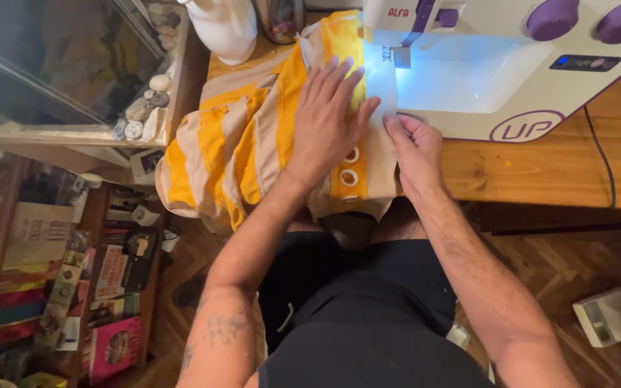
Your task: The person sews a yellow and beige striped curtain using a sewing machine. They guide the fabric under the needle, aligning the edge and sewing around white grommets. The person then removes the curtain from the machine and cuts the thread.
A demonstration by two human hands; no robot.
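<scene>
- The left hand (327, 118) lies flat and open, fingers spread, pressing down on the yellow and cream striped fabric (242, 140); it grips nothing.
- The right hand (412, 147) is curled, pinching the fabric's pale edge between thumb and fingers just beside the sewing machine (512, 65).
- One piece of fabric shows, bunched on the wooden table (540, 169) and hanging over its near edge onto the person's lap; its far end lies under the machine's needle (397, 57).
- Three white eyelet rings (349, 177) run in a row down a yellow band.
- Two purple dials (551, 18) sit on the machine's top.
- One white jug (224, 25) stands behind the fabric.
</scene>
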